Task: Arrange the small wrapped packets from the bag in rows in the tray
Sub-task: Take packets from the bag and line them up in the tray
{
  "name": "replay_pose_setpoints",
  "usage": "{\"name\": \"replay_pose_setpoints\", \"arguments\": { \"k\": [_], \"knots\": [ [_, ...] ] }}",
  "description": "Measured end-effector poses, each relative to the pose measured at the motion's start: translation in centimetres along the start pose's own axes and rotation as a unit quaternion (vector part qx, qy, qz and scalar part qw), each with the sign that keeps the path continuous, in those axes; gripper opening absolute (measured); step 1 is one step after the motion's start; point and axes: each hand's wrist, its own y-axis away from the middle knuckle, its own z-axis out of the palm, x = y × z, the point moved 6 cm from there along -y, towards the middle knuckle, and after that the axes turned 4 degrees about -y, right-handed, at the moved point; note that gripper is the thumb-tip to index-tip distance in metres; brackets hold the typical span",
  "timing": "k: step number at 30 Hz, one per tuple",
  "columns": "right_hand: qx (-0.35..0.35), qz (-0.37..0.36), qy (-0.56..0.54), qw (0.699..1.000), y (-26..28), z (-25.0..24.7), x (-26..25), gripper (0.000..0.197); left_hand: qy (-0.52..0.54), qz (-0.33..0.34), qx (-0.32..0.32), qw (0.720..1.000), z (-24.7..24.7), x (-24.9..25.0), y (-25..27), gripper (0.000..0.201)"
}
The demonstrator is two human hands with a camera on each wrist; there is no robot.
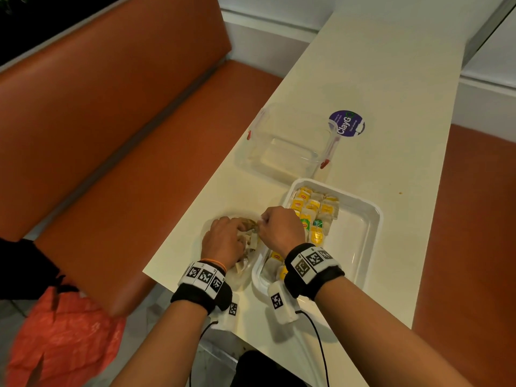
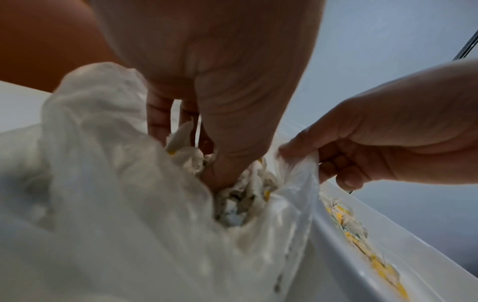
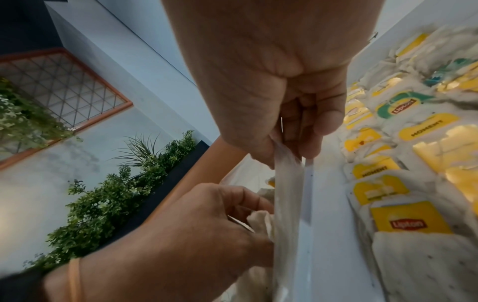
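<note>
Overhead, right hand (image 1: pixel 280 227) pinches bag (image 2: pixel 129 183) edge; wrist view: left hand (image 2: pixel 220 81) fingers dug among packets (image 2: pixel 245 190)

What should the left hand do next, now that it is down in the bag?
Probably close the left hand on one packet in the bag and lift it out toward the tray. Its fingers are already among the packets, the right hand pinches the bag's edge open, and the tray's right side is bare.
</note>
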Motion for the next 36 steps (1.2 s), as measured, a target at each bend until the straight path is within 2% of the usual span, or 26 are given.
{"name": "replay_pose_setpoints", "arguments": {
  "k": [3,5,9,14,16,20,23,26,30,32,36],
  "knots": [
    [-0.004,0.002,0.005,1.000,0.1,0.2,0.0,0.024,-0.007,0.007,-0.031,0.999,0.4,-0.1,0.1,0.051],
    [-0.003,0.003,0.000,1.000,0.2,0.2,0.0,0.025,0.005,0.007,-0.042,0.999,0.5,-0.1,0.2,0.048],
    [-0.001,0.006,-0.014,1.000,0.4,0.2,0.0,0.026,0.102,-0.038,-0.030,0.994,-0.3,-0.6,0.2,0.034],
    [0.001,-0.001,-0.033,0.999,0.6,-0.4,0.2,0.026,0.217,-0.085,-0.001,0.973,-2.5,-1.2,1.5,0.034],
    [-0.005,-0.006,-0.045,0.999,0.8,-0.6,0.3,0.026,0.295,-0.127,0.004,0.947,-3.1,-2.0,2.6,0.035],
    [-0.001,-0.054,-0.041,0.998,1.6,-1.1,0.0,0.042,0.490,-0.193,-0.018,0.850,-2.7,-2.7,4.4,0.038],
    [-0.003,-0.105,-0.055,0.993,2.6,-1.3,-0.8,0.047,0.557,-0.220,-0.035,0.800,-1.9,-2.8,5.2,0.033],
    [-0.062,-0.138,-0.065,0.986,3.5,-0.7,-1.6,0.057,0.593,-0.228,-0.048,0.771,-1.2,-3.1,5.6,0.028],
    [-0.154,-0.148,-0.061,0.975,4.6,1.0,-2.0,0.081,0.672,-0.239,-0.057,0.698,-0.7,-3.6,6.0,0.028],
    [-0.159,-0.143,-0.067,0.975,4.9,1.8,-2.2,0.088,0.675,-0.239,-0.053,0.696,-0.8,-3.9,6.2,0.029],
    [-0.151,-0.128,-0.076,0.977,4.9,3.1,-2.6,0.093,0.651,-0.220,-0.035,0.726,-1.4,-4.0,6.4,0.027]
  ]
}}
